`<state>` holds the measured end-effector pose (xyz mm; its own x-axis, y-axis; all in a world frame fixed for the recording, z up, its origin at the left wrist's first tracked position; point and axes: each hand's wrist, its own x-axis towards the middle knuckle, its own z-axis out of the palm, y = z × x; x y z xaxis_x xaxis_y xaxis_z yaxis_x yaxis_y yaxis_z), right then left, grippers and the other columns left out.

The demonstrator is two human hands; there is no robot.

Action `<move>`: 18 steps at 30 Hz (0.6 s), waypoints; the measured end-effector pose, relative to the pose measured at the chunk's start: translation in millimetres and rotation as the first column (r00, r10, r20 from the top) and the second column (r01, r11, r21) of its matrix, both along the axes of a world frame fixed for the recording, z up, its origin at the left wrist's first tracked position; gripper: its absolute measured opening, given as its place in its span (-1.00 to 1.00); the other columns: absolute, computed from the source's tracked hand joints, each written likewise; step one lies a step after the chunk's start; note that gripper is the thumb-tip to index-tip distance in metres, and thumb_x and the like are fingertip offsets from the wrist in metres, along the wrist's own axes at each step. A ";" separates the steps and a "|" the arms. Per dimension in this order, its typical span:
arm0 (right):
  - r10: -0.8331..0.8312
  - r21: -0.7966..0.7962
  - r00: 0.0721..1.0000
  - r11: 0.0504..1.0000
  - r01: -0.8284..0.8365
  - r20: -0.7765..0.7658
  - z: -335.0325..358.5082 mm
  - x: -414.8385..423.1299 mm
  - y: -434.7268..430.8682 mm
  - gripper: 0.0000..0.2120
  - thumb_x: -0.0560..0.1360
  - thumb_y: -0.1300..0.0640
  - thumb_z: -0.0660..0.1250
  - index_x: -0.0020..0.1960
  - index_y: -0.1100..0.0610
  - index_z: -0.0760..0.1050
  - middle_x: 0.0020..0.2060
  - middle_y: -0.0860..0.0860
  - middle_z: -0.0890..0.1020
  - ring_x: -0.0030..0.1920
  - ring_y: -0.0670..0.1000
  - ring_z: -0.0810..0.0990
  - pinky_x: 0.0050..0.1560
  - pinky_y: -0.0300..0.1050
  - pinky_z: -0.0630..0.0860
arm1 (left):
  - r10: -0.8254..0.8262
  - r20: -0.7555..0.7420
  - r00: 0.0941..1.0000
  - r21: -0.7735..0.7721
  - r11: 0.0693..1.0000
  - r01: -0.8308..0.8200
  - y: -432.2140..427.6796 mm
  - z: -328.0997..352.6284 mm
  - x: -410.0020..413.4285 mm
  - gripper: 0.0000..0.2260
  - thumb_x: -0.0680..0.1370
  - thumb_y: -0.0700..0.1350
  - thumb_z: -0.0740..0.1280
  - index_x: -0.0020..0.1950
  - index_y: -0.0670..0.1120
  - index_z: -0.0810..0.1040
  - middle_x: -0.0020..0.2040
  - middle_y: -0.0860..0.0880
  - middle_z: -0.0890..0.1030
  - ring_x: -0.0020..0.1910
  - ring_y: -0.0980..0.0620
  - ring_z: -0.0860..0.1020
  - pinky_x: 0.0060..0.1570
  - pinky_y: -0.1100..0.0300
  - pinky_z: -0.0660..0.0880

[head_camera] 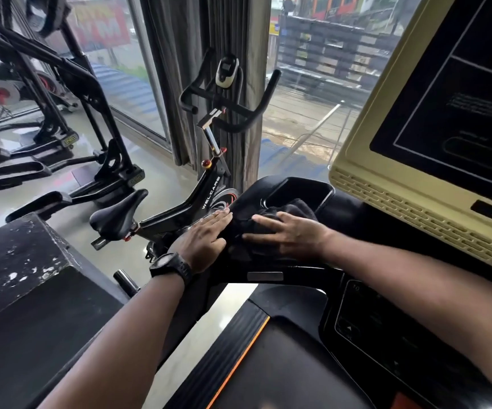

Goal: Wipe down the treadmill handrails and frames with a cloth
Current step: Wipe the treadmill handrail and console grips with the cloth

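A dark cloth [271,219] lies bunched on the treadmill's black left console wing [297,268], just in front of a recessed cup tray [297,191]. My right hand [286,236] lies on top of the cloth with fingers spread, pressing it down. My left hand [206,236], with a black watch at the wrist, rests flat with straight fingers on the wing's left edge, touching the cloth's side. The treadmill's gold-framed screen [386,149] rises to the right. Its belt deck [268,364] with an orange stripe is below.
A black spin bike [179,208] stands close to the treadmill's left side, before a curtain and large windows. Elliptical machines [70,113] fill the far left. A worn black block [17,255] sits at the near left. The treadmill control panel [386,320] lies under my right forearm.
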<state>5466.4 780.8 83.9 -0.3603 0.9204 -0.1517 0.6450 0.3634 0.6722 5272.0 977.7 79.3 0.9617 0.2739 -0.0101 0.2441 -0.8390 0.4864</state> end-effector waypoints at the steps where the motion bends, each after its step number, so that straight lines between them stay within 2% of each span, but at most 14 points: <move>1: 0.019 0.011 0.999 1.000 -0.018 -0.038 -3.5 -4.9 8.8 -0.60 0.68 0.07 0.10 0.47 -0.10 0.45 0.62 -0.08 0.19 0.51 0.24 0.34 0.10 0.08 0.57 | 0.006 0.011 1.000 -0.040 0.999 -0.006 2.0 0.1 0.9 -0.29 0.37 -0.12 0.07 0.55 -0.15 0.28 0.58 -0.09 0.23 0.57 0.09 0.15 0.53 0.28 -0.05; 5: 0.059 -0.031 0.992 0.998 -0.062 -0.114 0.7 1.4 12.5 -0.58 0.69 0.02 0.16 0.54 -0.11 0.32 0.63 -0.10 0.13 0.59 0.24 0.18 0.29 0.26 0.48 | 0.006 0.010 1.000 -0.076 0.997 -0.005 3.5 3.4 0.6 -0.30 0.36 -0.14 0.08 0.54 -0.18 0.30 0.57 -0.09 0.25 0.56 0.08 0.16 0.54 0.26 -0.03; 8: 0.094 -0.121 0.994 0.987 -0.101 -0.063 13.9 22.1 -1.1 -0.60 0.66 0.09 0.13 0.46 -0.14 0.42 0.62 -0.10 0.17 0.59 0.26 0.18 0.36 0.32 0.42 | -0.005 0.012 1.000 -0.058 0.998 0.006 3.8 1.7 -0.5 -0.29 0.36 -0.13 0.08 0.55 -0.14 0.29 0.58 -0.05 0.22 0.56 0.12 0.13 0.55 0.22 -0.03; 10: 0.077 -0.106 0.996 0.991 -0.081 -0.038 17.7 18.6 -2.4 -0.63 0.64 0.06 0.16 0.40 -0.14 0.49 0.58 -0.11 0.28 0.57 0.25 0.25 0.37 0.32 0.43 | 0.008 0.021 1.000 -0.067 0.998 -0.006 3.1 2.7 -0.4 -0.29 0.36 -0.13 0.07 0.55 -0.12 0.29 0.58 -0.03 0.23 0.56 0.14 0.13 0.54 0.28 -0.06; 13: 0.112 -0.080 0.994 0.991 -0.111 0.006 9.8 0.6 9.7 -0.63 0.63 0.05 0.28 0.43 -0.12 0.47 0.56 -0.11 0.32 0.58 0.24 0.21 0.34 0.41 0.40 | 0.001 0.043 0.999 -0.086 0.996 0.003 0.6 5.2 0.2 -0.30 0.36 -0.15 0.08 0.54 -0.17 0.31 0.57 -0.07 0.25 0.56 0.11 0.15 0.47 0.42 -0.12; 15: 0.133 -0.084 0.990 0.988 -0.129 0.043 10.4 -7.8 15.5 -0.60 0.65 0.09 0.21 0.47 -0.11 0.43 0.56 -0.12 0.32 0.58 0.23 0.23 0.30 0.42 0.44 | -0.003 0.050 0.999 -0.079 0.997 0.007 -0.2 4.5 0.7 -0.30 0.35 -0.13 0.09 0.54 -0.16 0.31 0.56 -0.08 0.25 0.56 0.09 0.15 0.47 0.43 -0.12; 18: 0.137 -0.074 0.988 0.988 -0.133 0.064 15.8 -12.4 19.2 -0.56 0.66 0.13 0.05 0.50 -0.08 0.41 0.55 -0.15 0.34 0.56 0.19 0.28 0.32 0.37 0.45 | -0.011 0.053 0.999 -0.040 0.999 0.013 -1.0 2.9 1.0 -0.29 0.36 -0.11 0.10 0.56 -0.14 0.28 0.57 -0.09 0.23 0.57 0.06 0.14 0.51 0.33 -0.08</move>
